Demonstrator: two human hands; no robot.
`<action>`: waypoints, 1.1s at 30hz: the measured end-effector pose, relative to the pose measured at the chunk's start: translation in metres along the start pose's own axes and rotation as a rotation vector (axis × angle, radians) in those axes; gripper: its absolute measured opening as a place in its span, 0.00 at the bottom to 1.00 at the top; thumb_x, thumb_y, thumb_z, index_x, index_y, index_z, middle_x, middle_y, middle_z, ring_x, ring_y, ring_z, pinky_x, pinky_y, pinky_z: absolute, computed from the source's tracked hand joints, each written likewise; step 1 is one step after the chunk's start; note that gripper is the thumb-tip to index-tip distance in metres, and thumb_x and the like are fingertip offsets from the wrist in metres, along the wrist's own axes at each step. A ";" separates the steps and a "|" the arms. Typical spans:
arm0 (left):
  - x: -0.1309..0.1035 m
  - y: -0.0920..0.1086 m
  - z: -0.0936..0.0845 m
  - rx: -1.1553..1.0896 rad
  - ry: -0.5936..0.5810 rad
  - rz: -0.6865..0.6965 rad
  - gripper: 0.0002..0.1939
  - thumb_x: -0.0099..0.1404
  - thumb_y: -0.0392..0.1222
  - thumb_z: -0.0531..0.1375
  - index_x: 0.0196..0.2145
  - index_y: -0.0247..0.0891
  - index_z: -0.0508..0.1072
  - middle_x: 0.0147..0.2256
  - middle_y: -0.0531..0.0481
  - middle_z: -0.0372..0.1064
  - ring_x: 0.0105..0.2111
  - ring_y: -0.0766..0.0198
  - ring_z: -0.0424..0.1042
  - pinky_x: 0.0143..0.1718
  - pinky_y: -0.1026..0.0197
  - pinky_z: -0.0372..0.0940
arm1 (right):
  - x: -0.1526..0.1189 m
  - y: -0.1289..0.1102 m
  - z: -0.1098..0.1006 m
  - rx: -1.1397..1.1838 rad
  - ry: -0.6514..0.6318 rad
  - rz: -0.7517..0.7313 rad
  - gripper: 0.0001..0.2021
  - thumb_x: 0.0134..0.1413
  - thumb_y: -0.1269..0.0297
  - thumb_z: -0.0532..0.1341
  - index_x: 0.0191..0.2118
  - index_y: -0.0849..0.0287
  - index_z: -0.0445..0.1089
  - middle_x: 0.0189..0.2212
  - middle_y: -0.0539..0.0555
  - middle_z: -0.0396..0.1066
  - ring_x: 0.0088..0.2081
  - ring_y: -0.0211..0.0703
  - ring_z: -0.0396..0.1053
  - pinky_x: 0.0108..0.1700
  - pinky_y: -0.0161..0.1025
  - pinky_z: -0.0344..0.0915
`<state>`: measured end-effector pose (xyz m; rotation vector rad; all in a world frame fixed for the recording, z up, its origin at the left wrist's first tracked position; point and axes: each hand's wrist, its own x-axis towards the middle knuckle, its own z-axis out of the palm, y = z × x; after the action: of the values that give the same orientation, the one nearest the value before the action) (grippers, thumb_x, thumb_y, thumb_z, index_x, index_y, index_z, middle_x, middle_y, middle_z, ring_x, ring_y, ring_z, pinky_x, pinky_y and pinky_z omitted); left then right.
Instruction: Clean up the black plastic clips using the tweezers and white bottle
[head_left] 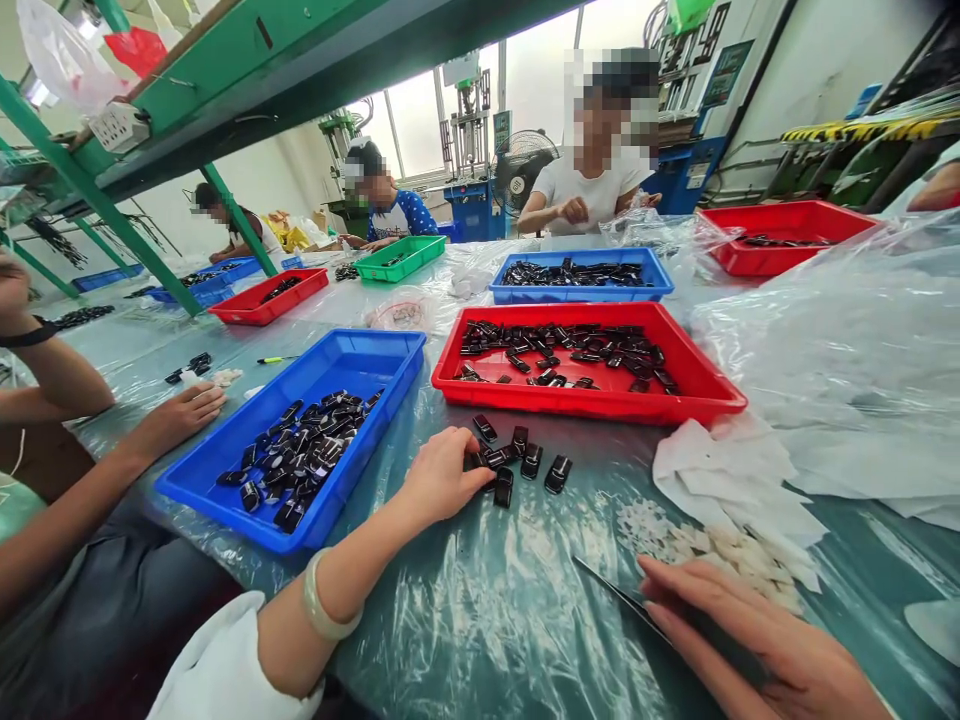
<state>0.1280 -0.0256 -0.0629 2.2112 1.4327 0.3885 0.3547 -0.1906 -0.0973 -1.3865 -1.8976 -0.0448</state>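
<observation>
My left hand (444,476), a pale bangle on its wrist, rests at a loose group of small black parts (531,460) on the plastic-covered table. Its thumb and fingers close around one black part at the group's left side, mostly hidden by the fingers. Glossy black with light markings, several more parts lie just right of the fingertips. In my right hand (750,630), at the lower right, a pair of tweezers (616,590) is held between thumb and fingers, its tips pointing up and left over bare table. Small white pieces (649,530) lie beyond the tweezers.
A red tray (600,402) and a blue tray (390,440) hold black parts; another blue tray (581,294) stands behind. White sheets (720,470) and beige scraps (746,565) lie right. A co-worker's hand (176,420) rests at left. Other people sit across the table.
</observation>
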 end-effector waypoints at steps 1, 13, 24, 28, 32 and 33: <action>0.000 0.000 0.000 -0.049 0.003 -0.007 0.08 0.53 0.41 0.60 0.31 0.36 0.69 0.27 0.51 0.66 0.28 0.62 0.66 0.29 0.62 0.58 | 0.002 -0.002 0.000 0.004 0.002 0.002 0.11 0.53 0.65 0.58 0.43 0.53 0.68 0.35 0.50 0.75 0.34 0.39 0.75 0.36 0.30 0.73; -0.027 0.053 -0.011 -0.644 -0.338 -0.015 0.09 0.56 0.43 0.58 0.31 0.35 0.68 0.25 0.54 0.66 0.20 0.71 0.64 0.21 0.68 0.61 | 0.011 -0.021 -0.006 0.195 -0.088 0.195 0.11 0.52 0.69 0.59 0.42 0.53 0.71 0.30 0.49 0.74 0.33 0.37 0.74 0.34 0.29 0.70; -0.039 0.075 0.022 -0.817 -0.593 -0.056 0.09 0.56 0.42 0.60 0.31 0.33 0.69 0.22 0.54 0.64 0.20 0.72 0.62 0.22 0.69 0.59 | 0.015 -0.038 -0.006 0.911 -0.235 0.803 0.13 0.45 0.70 0.62 0.40 0.56 0.73 0.23 0.46 0.68 0.25 0.32 0.65 0.27 0.30 0.63; -0.039 0.073 0.026 -0.874 -0.608 -0.064 0.10 0.55 0.43 0.61 0.30 0.32 0.70 0.22 0.54 0.65 0.20 0.72 0.63 0.21 0.70 0.60 | 0.015 -0.039 -0.005 0.960 -0.243 0.863 0.13 0.44 0.70 0.63 0.40 0.57 0.72 0.23 0.46 0.69 0.25 0.32 0.66 0.27 0.30 0.63; -0.039 0.071 0.029 -0.933 -0.603 -0.056 0.14 0.56 0.47 0.61 0.31 0.31 0.70 0.21 0.53 0.64 0.19 0.72 0.63 0.21 0.69 0.60 | 0.016 -0.040 -0.005 0.986 -0.225 0.910 0.13 0.43 0.71 0.63 0.39 0.57 0.70 0.23 0.46 0.71 0.26 0.34 0.68 0.29 0.31 0.64; -0.040 0.070 0.030 -0.943 -0.600 -0.055 0.15 0.57 0.49 0.60 0.31 0.31 0.70 0.21 0.53 0.64 0.19 0.72 0.63 0.21 0.69 0.60 | 0.016 -0.039 -0.005 0.995 -0.219 0.920 0.12 0.43 0.71 0.63 0.38 0.57 0.69 0.24 0.46 0.71 0.27 0.34 0.69 0.30 0.31 0.64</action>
<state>0.1799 -0.0923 -0.0507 1.3390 0.7380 0.2614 0.3235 -0.1964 -0.0687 -1.3714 -0.9568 1.3346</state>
